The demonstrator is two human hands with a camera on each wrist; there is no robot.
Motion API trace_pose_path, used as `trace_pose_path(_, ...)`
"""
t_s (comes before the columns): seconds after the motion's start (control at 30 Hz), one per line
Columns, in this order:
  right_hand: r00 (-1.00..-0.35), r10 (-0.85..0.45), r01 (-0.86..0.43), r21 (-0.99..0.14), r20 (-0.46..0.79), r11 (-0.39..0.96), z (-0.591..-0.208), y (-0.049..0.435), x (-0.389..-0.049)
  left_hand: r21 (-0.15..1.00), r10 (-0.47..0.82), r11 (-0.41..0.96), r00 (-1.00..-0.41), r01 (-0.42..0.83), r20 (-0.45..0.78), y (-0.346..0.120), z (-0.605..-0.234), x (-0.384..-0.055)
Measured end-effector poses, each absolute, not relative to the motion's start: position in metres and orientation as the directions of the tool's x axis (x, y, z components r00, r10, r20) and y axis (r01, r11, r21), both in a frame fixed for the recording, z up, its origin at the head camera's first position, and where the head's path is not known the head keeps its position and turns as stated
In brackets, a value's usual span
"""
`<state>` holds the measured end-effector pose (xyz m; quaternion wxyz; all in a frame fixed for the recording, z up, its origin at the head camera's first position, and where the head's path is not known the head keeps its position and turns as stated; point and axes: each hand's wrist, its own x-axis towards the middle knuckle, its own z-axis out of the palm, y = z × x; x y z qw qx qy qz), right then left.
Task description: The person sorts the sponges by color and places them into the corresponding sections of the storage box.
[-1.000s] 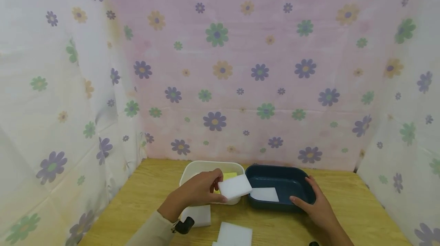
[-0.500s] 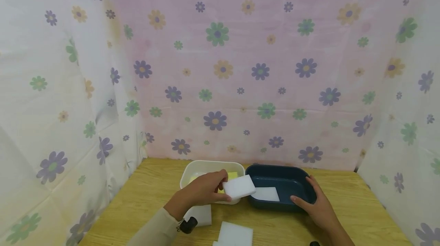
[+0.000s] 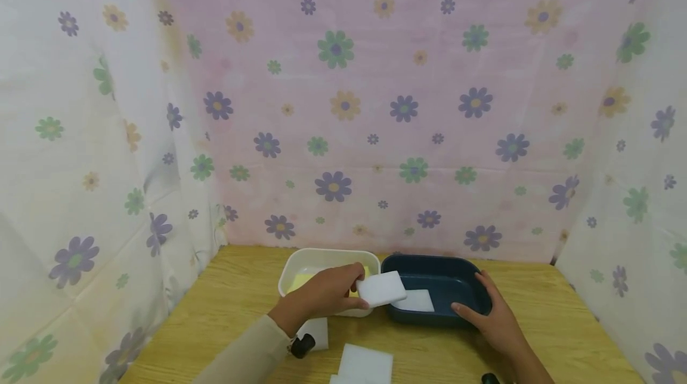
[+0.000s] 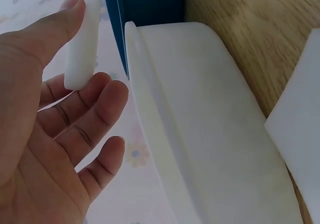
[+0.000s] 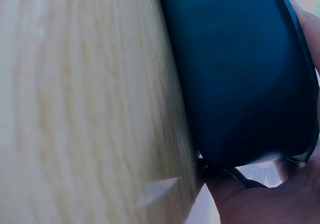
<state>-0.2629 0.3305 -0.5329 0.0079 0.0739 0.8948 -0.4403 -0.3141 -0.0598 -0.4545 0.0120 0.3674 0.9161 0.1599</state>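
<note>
In the head view, we see the left hand (image 3: 327,293) with a white foam block (image 3: 382,288) pinched between its thumb and its fingers. The block is flat and rectangular, with smooth faces and quite straight edges. It projects from the fingertips toward the right, slightly tilted, in front of the place where the white basin (image 3: 316,260) and the dark blue basin (image 3: 451,294) stand side by side. Whether it touches a rim, we cannot tell. A second white block (image 3: 420,300) lies inside the dark blue basin, near its left end, and yellow pieces (image 3: 302,280) lie in the white one. The right hand (image 3: 496,324) grasps the right end of the dark blue basin, its thumb at the near rim. On the wooden table (image 3: 214,312), near us, we find more white blocks (image 3: 367,362).

In the left wrist view, we look at the held block from its narrow side, thick and pale. The thumb presses one face, fingertips meet it near its lower end, and the other fingers are loosely bent, apart from it.

In the right wrist view, we see the dark blue wall close up, with the hand around its end.
</note>
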Motion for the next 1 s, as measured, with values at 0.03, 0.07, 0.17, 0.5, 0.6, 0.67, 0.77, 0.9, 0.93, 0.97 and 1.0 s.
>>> trace_pose_path(0.03, -0.989, 0.128, 0.141, -0.786, -0.08, 0.602, -0.533, 0.33, -0.263, 0.294, 0.677, 0.681, -0.73, 0.67, 0.094, -0.058, -0.456, -0.315)
trace_pose_path(0.07, -0.988, 0.128, 0.143, -0.785, -0.081, 0.602, -0.533, 0.33, -0.263, 0.289, 0.676, 0.684, -0.731, 0.669, 0.093, -0.057, -0.456, -0.315)
trace_pose_path(0.17, -0.988, 0.131, 0.146, -0.785, -0.083, 0.603, -0.532, 0.329, -0.263, 0.272, 0.671, 0.695, -0.736, 0.666, 0.089, -0.052, -0.458, -0.316)
trace_pose_path(0.5, -0.988, 0.131, 0.143, -0.792, -0.08, 0.594, -0.533, 0.329, -0.262, 0.275, 0.628, 0.725, -0.77, 0.631, 0.11, -0.03, -0.466, -0.322)
trace_pose_path(0.6, -0.988, 0.129, 0.142, -0.791, -0.081, 0.596, -0.534, 0.33, -0.263, 0.249, 0.613, 0.742, -0.78, 0.623, 0.126, -0.023, -0.471, -0.324)
trace_pose_path(0.67, -0.989, 0.126, 0.141, -0.792, -0.081, 0.594, -0.534, 0.33, -0.263, 0.223, 0.606, 0.75, -0.782, 0.623, 0.147, -0.019, -0.475, -0.326)
trace_pose_path(0.77, -0.989, 0.121, 0.136, -0.792, -0.079, 0.595, -0.535, 0.331, -0.264, 0.182, 0.589, 0.767, -0.788, 0.615, 0.179, -0.011, -0.479, -0.328)
trace_pose_path(0.9, -0.991, 0.115, 0.126, -0.792, -0.071, 0.597, -0.537, 0.333, -0.265, 0.114, 0.561, 0.8, -0.802, 0.589, 0.207, 0.002, -0.482, -0.329)
trace_pose_path(0.93, -0.991, 0.113, 0.123, -0.792, -0.068, 0.597, -0.537, 0.333, -0.265, 0.099, 0.557, 0.805, -0.803, 0.585, 0.213, 0.005, -0.483, -0.329)
trace_pose_path(0.97, -0.991, 0.112, 0.121, -0.793, -0.066, 0.597, -0.537, 0.333, -0.265, 0.088, 0.552, 0.811, -0.805, 0.579, 0.217, 0.008, -0.484, -0.33)
trace_pose_path(1.0, -0.992, 0.11, 0.119, -0.795, -0.066, 0.594, -0.537, 0.333, -0.265, 0.076, 0.549, 0.814, -0.805, 0.576, 0.225, 0.01, -0.485, -0.331)
